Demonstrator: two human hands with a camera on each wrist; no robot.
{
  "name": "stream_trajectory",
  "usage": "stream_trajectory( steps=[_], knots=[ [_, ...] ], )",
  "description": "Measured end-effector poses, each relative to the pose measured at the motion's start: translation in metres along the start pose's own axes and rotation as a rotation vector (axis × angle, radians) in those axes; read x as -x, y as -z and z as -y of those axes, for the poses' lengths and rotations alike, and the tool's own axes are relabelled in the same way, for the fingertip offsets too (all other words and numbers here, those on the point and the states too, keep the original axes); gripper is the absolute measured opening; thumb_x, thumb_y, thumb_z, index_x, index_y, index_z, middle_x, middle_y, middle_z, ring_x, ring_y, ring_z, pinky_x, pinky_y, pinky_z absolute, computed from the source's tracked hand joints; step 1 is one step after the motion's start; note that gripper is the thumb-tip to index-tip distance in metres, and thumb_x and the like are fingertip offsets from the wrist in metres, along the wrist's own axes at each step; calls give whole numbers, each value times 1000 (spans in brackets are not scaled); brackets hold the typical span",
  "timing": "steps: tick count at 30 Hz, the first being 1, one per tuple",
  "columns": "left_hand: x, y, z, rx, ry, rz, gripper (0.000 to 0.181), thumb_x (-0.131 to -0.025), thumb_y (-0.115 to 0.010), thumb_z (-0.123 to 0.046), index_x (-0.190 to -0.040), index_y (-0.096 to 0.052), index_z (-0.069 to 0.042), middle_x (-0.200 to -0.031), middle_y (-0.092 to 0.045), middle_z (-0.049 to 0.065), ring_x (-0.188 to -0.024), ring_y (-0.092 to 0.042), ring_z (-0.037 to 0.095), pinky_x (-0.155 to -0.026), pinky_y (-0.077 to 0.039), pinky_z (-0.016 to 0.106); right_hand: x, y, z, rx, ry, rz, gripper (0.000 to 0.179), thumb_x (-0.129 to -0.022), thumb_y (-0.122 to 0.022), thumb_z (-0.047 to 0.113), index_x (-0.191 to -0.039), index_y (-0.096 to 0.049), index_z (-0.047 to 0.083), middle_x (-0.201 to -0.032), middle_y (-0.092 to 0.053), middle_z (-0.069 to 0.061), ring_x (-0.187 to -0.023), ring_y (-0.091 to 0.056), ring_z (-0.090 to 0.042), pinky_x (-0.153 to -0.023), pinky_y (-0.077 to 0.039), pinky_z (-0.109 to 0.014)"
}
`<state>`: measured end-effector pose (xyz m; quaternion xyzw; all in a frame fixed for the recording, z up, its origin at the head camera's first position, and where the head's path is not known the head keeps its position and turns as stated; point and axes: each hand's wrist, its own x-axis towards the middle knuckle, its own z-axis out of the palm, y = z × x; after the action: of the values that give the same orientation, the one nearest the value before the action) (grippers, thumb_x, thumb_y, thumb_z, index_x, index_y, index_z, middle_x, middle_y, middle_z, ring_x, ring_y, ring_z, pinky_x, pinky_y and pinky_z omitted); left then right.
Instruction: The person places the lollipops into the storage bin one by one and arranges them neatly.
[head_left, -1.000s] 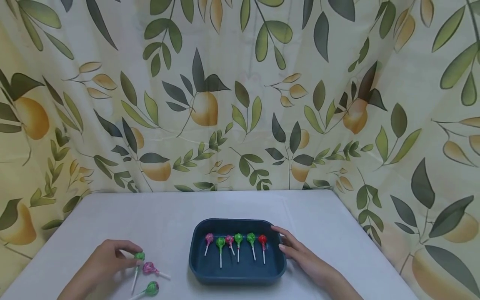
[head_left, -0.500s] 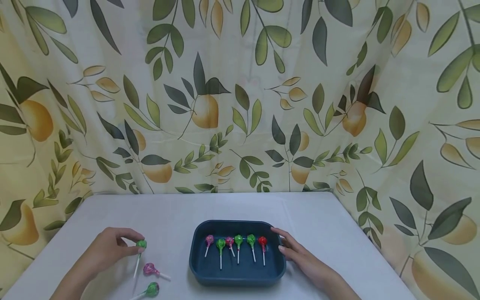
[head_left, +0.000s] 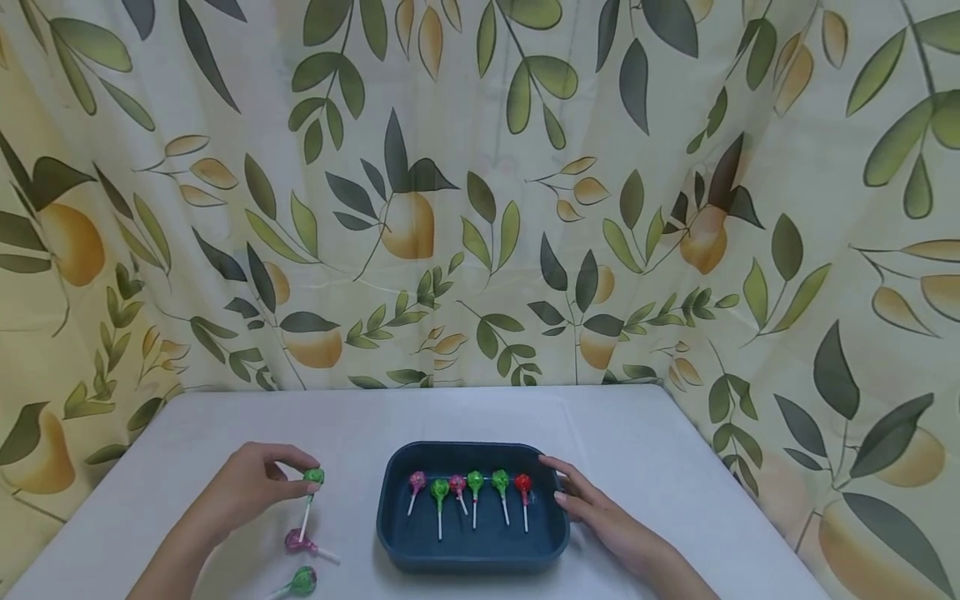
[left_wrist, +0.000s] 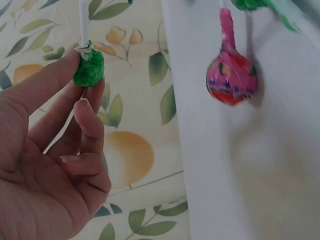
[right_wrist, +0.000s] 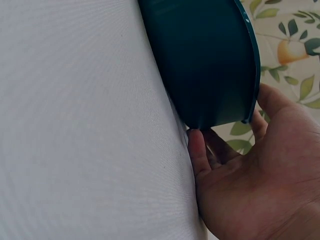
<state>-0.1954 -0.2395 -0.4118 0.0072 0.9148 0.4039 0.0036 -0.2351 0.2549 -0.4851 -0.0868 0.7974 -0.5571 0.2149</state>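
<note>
Between thumb and fingertips, my left hand [head_left: 243, 492] pinches the wrapped head of a green lollipop [left_wrist: 90, 69], its white stick hanging down in the head view. Below it on the table lie a pink lollipop [head_left: 296, 542] and another green lollipop [head_left: 303, 580]. In the middle stands a dark blue tray [head_left: 517, 548] with a row of several lollipops [head_left: 476, 482], green, pink and red, sticks toward me. My right hand [head_left: 611, 518] holds the tray's right end, thumb at the rim and other fingers against the outer side. The tray's wall hides some fingertips in the right wrist view.
A white-covered table [head_left: 300, 425] carries everything. Behind it and along both sides hangs a curtain [head_left: 480, 317] printed with leaves and fruit. The tray's raised walls surround the lollipops inside it.
My left hand has lifted the green lollipop off the table and carried it right, toward the tray, above the pink one. My right hand stays at the tray.
</note>
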Motion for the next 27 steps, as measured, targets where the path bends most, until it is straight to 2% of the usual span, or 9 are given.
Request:
stream_trajectory(
  steps=[9,21,27],
  knots=[
    [-5,-16,-15,75,-27,25,25,-76,-93,-21,-98,-82,-18,-103,-70,0,-76,-55,22,-62,-45,35,1,-1,1,2,-4,-1,58,-105,-52,52,-159,-34,43,-167,-19,-22,-147,-23,-54,-103,-23,-81],
    [-12,-40,-35,82,-19,41,22,-76,-94,-20,-95,-82,-22,-98,-72,-3,-78,-54,23,-66,-44,37,1,-1,1,0,-1,-1,57,-105,-52,52,-159,-34,44,-168,-19,-21,-148,-22,-52,-104,-24,-79],
    [-16,-51,-42,76,-45,47,22,-76,-93,-18,-94,-82,-22,-96,-72,-4,-78,-54,22,-66,-46,36,2,0,1,0,-6,-2,57,-105,-52,52,-159,-35,44,-168,-19,-21,-148,-22,-52,-104,-23,-79]
  ],
)
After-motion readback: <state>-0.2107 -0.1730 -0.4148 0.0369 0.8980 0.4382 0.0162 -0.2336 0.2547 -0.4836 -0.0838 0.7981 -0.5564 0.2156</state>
